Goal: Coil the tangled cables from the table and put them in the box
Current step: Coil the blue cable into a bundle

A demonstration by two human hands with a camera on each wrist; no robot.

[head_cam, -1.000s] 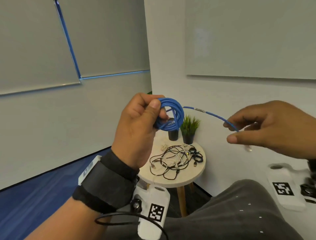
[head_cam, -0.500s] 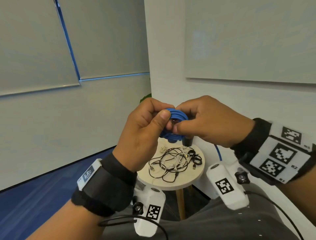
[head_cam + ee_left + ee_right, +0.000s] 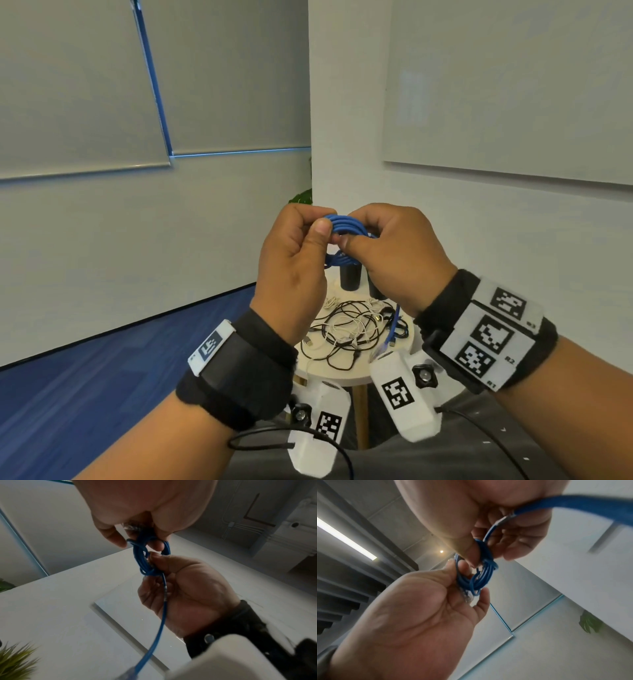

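A blue cable coil (image 3: 343, 224) is held up in front of me, above the small round table (image 3: 346, 378). My left hand (image 3: 318, 228) pinches its left side between thumb and fingers. The right hand (image 3: 352, 236) grips the right side of the coil (image 3: 144, 559), thumb in front. The loose blue tail (image 3: 394, 325) hangs down under the right palm, also visible as a tail (image 3: 159, 627) in the left wrist view. A clear plug (image 3: 467, 597) lies against the left fingers beside the coil (image 3: 482, 577). A tangle of black and white cables (image 3: 349, 327) lies on the table. No box shows.
Two black pots (image 3: 350, 279) stand at the back of the table, partly behind my hands, and a green plant (image 3: 13, 660) shows in the left wrist view. White walls close the corner behind the table. Blue floor (image 3: 102, 377) lies to the left.
The right hand, which held the cable's loose end stretched out to the right, has come in to the coil. Both hands now hold the coil and the tail hangs down.
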